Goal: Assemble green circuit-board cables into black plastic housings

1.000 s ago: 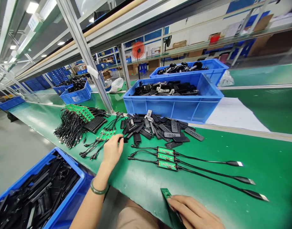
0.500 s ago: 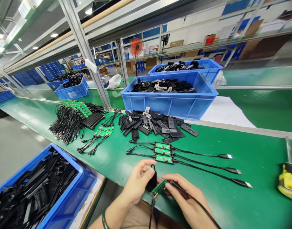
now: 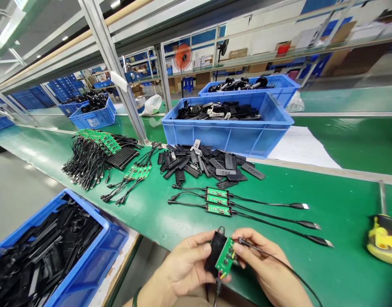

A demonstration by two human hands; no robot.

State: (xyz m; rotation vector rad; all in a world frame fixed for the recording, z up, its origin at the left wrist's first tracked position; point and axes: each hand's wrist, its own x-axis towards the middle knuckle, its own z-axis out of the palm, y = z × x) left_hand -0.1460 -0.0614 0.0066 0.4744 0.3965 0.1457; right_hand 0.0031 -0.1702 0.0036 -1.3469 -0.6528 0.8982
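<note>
Near the front edge of the bench, my left hand [image 3: 191, 261] grips a black plastic housing [image 3: 214, 251] with a small loop at its top end. My right hand [image 3: 262, 264] pinches a green circuit board [image 3: 226, 257] by its edge, close beside the housing and partly over it. From the board's upper end a black cable [image 3: 282, 261] runs off over my right hand; another cable hangs from its lower end. Beyond my hands lie three boards seated in black housings [image 3: 218, 209], side by side, each with cables at both ends.
Loose black covers [image 3: 211, 164] lie heaped before a blue bin [image 3: 227, 134] of similar parts. Bundled boards with cables [image 3: 98, 143] lie at left, near a smaller board group [image 3: 140, 170]. A blue crate [image 3: 114, 243] stands lower left. A yellow-handled tool [image 3: 384, 241] lies at right.
The circuit board has turned face up and come against the black housing. Both hands have shifted slightly right, and the left hand now wraps round the housing's side.
</note>
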